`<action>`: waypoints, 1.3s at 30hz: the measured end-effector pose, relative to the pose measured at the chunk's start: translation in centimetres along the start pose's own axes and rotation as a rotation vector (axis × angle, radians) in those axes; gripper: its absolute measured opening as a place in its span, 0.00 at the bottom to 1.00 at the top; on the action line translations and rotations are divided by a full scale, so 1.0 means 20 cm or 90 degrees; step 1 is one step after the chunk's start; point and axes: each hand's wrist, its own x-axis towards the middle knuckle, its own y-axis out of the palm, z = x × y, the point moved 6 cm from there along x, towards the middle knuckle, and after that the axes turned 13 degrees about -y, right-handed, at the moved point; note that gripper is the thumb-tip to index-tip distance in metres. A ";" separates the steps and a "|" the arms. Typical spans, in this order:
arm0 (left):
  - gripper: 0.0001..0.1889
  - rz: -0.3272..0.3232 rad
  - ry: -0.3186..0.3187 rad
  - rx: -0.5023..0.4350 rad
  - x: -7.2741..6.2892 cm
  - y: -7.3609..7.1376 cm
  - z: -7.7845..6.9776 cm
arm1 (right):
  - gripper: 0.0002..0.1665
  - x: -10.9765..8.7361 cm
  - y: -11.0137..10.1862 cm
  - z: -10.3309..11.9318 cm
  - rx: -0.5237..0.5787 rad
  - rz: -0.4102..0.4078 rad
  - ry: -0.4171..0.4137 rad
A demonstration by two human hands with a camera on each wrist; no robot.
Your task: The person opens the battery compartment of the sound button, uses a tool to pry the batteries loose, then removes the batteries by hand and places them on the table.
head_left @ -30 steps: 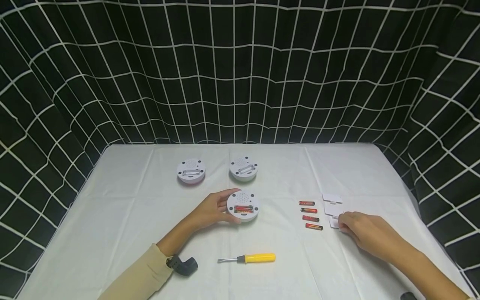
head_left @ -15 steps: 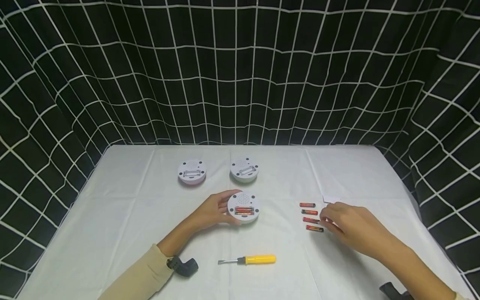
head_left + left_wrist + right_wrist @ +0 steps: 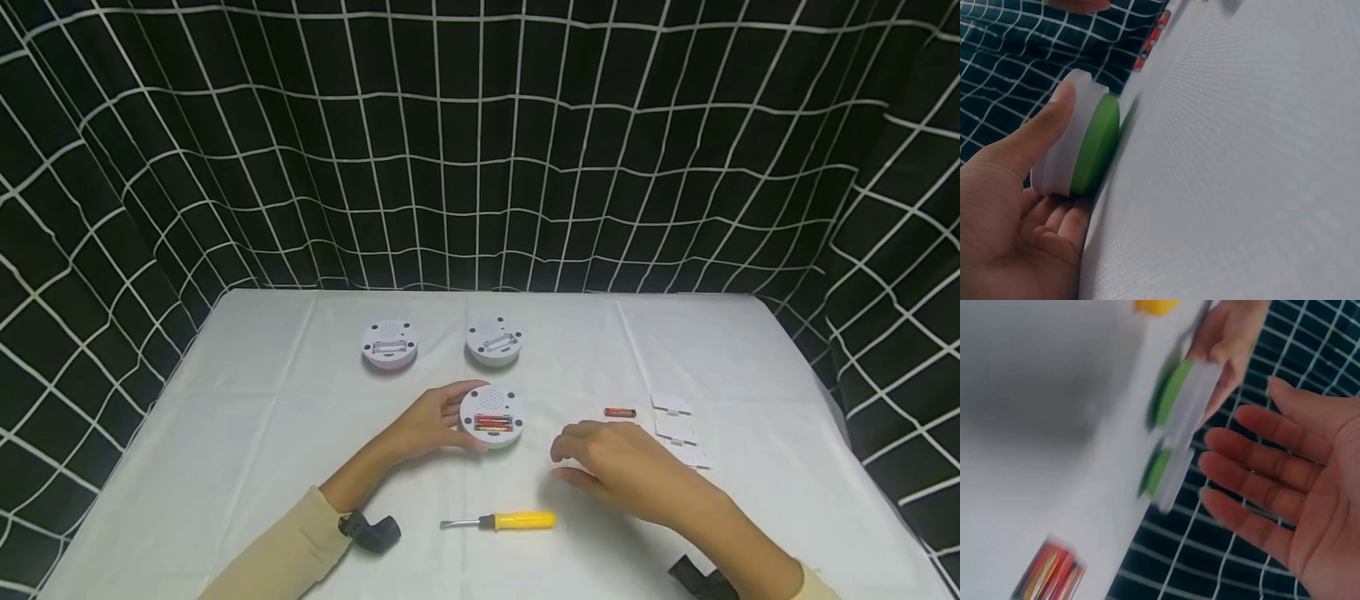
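Observation:
My left hand [image 3: 431, 427] grips a round white-and-green battery device [image 3: 480, 402] by its left side, thumb in front and fingers behind. The device lies green side down on the table. Two red batteries [image 3: 493, 423] sit in its uncovered compartment, below a patch of speaker holes. To its right my right hand [image 3: 630, 471] hovers above the table, palm facing left. In the right wrist view its fingers [image 3: 1254, 469] are spread and hold nothing. One loose red battery [image 3: 620, 412] shows behind that hand in the head view; the other loose batteries are hidden there.
Two similar round devices stand farther back, a pinkish one [image 3: 390, 360] and a pale green one [image 3: 492, 358], their compartments bare. Three white battery covers [image 3: 675, 431] lie at the right. A yellow-handled screwdriver [image 3: 525, 521] lies near the front. Gridded black cloth [image 3: 480, 167] hangs behind.
My right hand has moved left from the white covers, past the loose batteries, towards the device. The left hand keeps its grip in place. The head view has shifted slightly.

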 end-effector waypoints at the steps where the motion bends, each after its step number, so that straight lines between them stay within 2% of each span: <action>1: 0.49 -0.001 0.000 0.003 0.00 0.00 0.00 | 0.07 0.02 0.01 0.01 0.009 0.008 -0.004; 8: 0.49 0.003 0.005 0.002 0.01 0.00 0.01 | 0.09 0.15 0.09 0.09 0.075 0.071 -0.029; 12: 0.49 0.003 0.010 0.010 0.01 0.00 0.01 | 0.11 0.20 0.16 0.12 0.079 0.118 -0.047; 16: 0.49 0.004 0.012 0.009 0.01 0.00 0.00 | 0.21 0.23 0.21 0.14 0.059 0.139 -0.075; 20: 0.49 0.000 0.011 0.010 0.01 0.00 0.00 | 0.28 0.26 0.25 0.16 0.065 0.151 -0.078; 31: 0.49 0.007 0.005 0.000 0.00 0.00 0.00 | 0.23 0.28 0.32 0.16 0.087 0.215 -0.020; 39: 0.49 0.004 0.007 0.006 0.00 -0.01 0.00 | 0.20 0.29 0.34 0.16 0.090 0.226 -0.029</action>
